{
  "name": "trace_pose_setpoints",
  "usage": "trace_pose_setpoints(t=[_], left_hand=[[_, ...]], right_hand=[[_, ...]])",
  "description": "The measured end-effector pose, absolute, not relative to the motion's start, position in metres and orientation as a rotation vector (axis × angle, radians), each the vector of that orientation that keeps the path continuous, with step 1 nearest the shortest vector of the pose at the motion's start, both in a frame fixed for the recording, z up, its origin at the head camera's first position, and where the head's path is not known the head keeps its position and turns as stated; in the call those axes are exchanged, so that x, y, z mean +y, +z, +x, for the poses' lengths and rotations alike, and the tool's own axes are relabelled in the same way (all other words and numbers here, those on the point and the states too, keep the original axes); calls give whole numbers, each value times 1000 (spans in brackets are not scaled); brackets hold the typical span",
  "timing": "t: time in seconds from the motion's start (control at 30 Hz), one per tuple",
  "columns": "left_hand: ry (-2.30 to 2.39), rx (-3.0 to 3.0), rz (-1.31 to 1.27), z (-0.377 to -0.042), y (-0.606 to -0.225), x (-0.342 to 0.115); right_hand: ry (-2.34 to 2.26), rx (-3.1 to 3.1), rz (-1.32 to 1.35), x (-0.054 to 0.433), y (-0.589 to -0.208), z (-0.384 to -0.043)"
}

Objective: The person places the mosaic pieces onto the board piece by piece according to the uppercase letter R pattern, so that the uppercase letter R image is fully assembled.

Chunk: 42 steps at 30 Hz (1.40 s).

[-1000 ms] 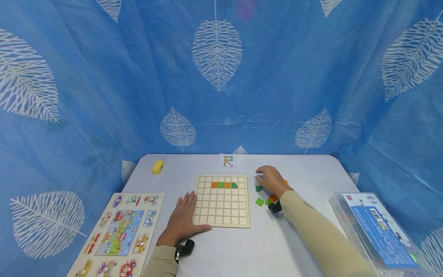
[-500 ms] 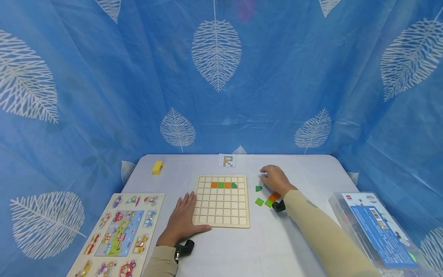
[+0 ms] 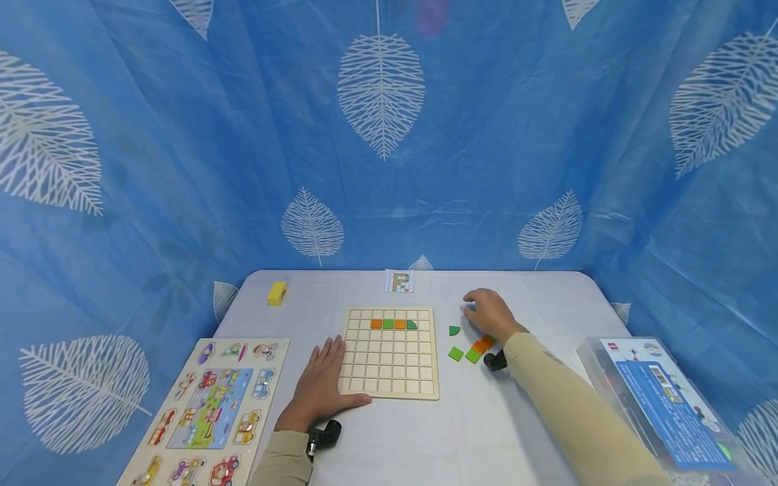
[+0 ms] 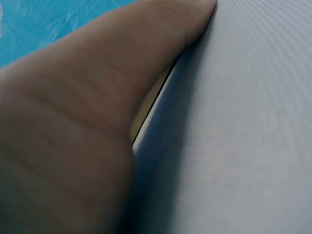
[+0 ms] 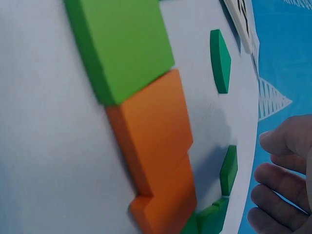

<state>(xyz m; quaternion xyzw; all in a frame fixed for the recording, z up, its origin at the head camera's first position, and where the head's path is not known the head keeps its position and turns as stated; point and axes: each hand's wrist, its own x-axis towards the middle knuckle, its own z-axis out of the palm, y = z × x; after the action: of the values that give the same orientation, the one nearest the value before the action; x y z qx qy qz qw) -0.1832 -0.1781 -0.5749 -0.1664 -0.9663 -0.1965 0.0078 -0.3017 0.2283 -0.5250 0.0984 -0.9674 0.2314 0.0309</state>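
A wooden grid board [image 3: 389, 371] lies mid-table, with a short row of tiles near its far edge: orange [image 3: 377, 324], light green [image 3: 388, 324], orange and a dark green quarter-round [image 3: 411, 325]. My left hand [image 3: 322, 385] rests spread at the board's left side and front corner. Right of the board are a loose dark green quarter-round [image 3: 454, 331], a light green square [image 3: 456, 354] and orange tiles [image 5: 153, 126]. Above more dark green pieces [image 5: 229, 170] hovers my right hand [image 3: 491, 315], fingers loosely bent, with nothing visible in it.
A small pattern card [image 3: 399, 281] lies beyond the board. Far left is a yellow block [image 3: 277, 293]. A vehicle puzzle board [image 3: 209, 412] occupies the near left, and a clear plastic box [image 3: 662, 405] the near right. Blue curtains border the table.
My right hand has shifted a little to the right, uncovering the dark green quarter-round and more of the orange tiles. The left hand and the board stay where they were.
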Motion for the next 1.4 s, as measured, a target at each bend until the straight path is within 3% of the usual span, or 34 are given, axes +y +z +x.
trace_pose_setpoints(t=[1.4], left_hand=[[-576, -3012, -529, -185, -577, -178]], right_hand=[[740, -3077, 149, 232, -533, -299]])
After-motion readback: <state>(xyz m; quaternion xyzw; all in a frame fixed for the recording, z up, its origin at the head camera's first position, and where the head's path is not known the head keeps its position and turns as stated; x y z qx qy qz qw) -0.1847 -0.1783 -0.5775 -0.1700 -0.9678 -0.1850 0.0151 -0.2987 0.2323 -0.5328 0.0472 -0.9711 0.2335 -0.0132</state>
